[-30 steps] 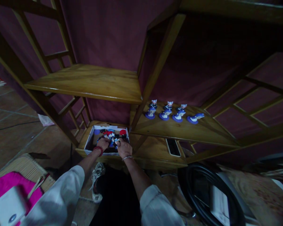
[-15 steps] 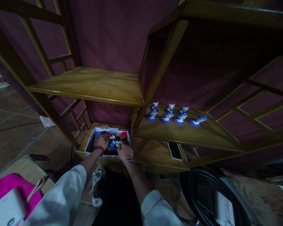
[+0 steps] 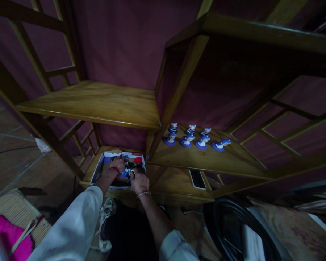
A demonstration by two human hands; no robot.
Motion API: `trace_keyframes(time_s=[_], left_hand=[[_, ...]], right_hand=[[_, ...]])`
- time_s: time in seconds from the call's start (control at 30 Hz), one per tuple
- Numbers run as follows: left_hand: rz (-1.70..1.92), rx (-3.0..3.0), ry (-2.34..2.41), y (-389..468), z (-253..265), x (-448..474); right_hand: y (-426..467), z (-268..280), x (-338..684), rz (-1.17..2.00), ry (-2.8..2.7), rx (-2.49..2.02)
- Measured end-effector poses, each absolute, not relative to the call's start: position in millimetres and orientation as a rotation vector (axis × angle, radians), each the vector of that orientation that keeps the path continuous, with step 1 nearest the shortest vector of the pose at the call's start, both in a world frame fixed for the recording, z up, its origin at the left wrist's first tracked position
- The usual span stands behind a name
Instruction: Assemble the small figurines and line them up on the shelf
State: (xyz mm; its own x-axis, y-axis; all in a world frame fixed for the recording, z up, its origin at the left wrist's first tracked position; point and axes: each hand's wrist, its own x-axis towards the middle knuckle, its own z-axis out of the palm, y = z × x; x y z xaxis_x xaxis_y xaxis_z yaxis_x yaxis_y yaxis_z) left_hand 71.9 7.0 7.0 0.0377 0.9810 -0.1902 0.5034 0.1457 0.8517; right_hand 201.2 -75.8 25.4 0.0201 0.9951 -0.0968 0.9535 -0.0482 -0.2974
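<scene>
A shallow white cardboard box [image 3: 97,169] sits on the low shelf, with small toy figurines [image 3: 124,174] jumbled inside in blue, black, white and red. My left hand [image 3: 118,164], a red bead bracelet at its wrist, reaches in over them from the left with its fingers stretched out. At the box's near right side, my right hand [image 3: 139,182] has thumb and fingers closed on a small dark figurine, mostly covered by the fingers. A round red piece [image 3: 138,160] lies near the back right corner, and a round purple piece [image 3: 107,159] near the back left.
On the middle right shelf [image 3: 176,156] stand several blue-and-white figurines [image 3: 187,140] on purple bases, with three darker ones [image 3: 191,129] behind. A phone [image 3: 197,179] lies on the lower shelf. A wooden upright [image 3: 176,98] divides the shelves. Black coiled tubing [image 3: 220,224] is at lower right.
My left hand has shifted slightly within the box and its fingers now reach out flatter. My right hand stays at the near right side. The whole view has tilted a little.
</scene>
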Motion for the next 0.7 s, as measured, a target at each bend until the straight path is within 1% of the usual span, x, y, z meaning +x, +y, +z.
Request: trace_keyframes(time_s=[0.33,0.53,0.7], left_hand=[[0.381,1.826,1.936,5.2,7.5,76.0],[0.222,1.825,2.024,10.6,17.6,82.5],[0.181,1.76,2.075,14.5,18.7,85.9]], right_hand=[[-76.2,25.5,200.8,0.399,-2.025,-2.147],[-76.4,27.0,200.5,0.411,-2.013,-2.154],[-78.2,30.1,200.4,0.407,-2.011,-2.14]])
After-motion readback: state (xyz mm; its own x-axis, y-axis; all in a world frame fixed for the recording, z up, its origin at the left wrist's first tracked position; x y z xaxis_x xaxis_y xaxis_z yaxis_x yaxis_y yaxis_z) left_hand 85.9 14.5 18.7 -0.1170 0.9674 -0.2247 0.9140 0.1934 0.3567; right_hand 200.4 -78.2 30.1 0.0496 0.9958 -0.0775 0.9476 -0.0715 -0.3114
